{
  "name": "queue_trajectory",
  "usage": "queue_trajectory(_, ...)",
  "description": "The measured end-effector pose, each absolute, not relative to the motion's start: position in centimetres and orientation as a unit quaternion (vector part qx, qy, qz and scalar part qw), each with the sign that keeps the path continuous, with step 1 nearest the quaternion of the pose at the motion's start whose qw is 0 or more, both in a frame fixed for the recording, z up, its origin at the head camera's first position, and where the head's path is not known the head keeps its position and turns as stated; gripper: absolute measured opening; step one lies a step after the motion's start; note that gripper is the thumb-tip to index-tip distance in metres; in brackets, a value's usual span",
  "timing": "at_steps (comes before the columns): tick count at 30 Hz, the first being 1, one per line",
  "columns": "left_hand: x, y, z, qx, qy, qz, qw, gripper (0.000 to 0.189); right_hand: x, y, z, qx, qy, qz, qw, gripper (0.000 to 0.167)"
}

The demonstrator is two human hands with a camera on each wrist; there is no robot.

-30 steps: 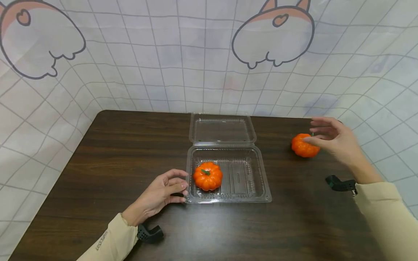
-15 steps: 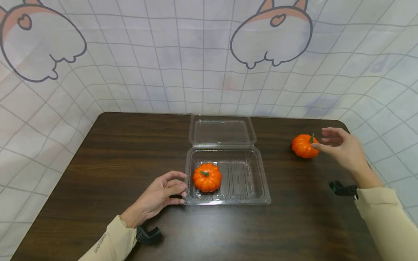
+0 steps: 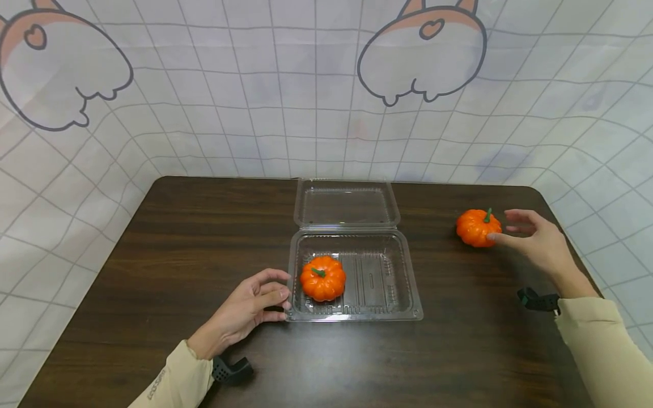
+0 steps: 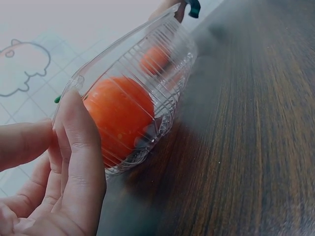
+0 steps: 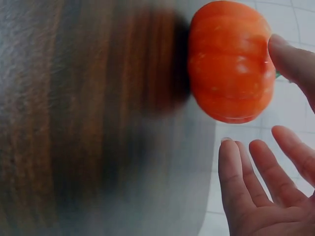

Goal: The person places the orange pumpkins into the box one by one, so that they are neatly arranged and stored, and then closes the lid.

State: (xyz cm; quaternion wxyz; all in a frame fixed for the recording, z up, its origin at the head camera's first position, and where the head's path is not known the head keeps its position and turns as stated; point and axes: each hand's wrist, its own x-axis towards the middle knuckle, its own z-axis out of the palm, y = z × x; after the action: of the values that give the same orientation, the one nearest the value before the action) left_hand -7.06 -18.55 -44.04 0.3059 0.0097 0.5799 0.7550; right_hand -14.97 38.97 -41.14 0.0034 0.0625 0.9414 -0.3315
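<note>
A clear plastic clamshell container (image 3: 374,277) lies with its lid (image 3: 348,205) folded back on the dark table. Inside its left half sits an orange toy pumpkin (image 3: 323,278) with a green stem. My left hand (image 3: 250,309) pinches the container's left rim between thumb and fingers, seen close up in the left wrist view. A second orange pumpkin (image 3: 475,228) stands on the table at the back right. To its right is my right hand (image 3: 543,243), fingers relaxed and spread, its thumb (image 5: 295,61) right at the pumpkin's side and its other fingers apart from it.
The dark wood table (image 3: 214,226) ends at the back against a white grid-patterned curtain (image 3: 316,90) with cartoon animals. Curtain also closes in the left and right sides. Black camera mounts (image 3: 232,371) sit at both wrists.
My right hand has drawn back to the right and slightly nearer, so the right pumpkin's stem shows fully. My left hand keeps its hold on the container, and both pumpkins stay in place.
</note>
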Motion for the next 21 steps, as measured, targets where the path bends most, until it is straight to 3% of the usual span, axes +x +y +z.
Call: queue_trajectory(21,-7.2,-18.6,-44.8,0.018,0.569,0.765,0.302,0.031,-15.8,38.3,-42.8,0.044,0.935,-0.348,0.042,0.079)
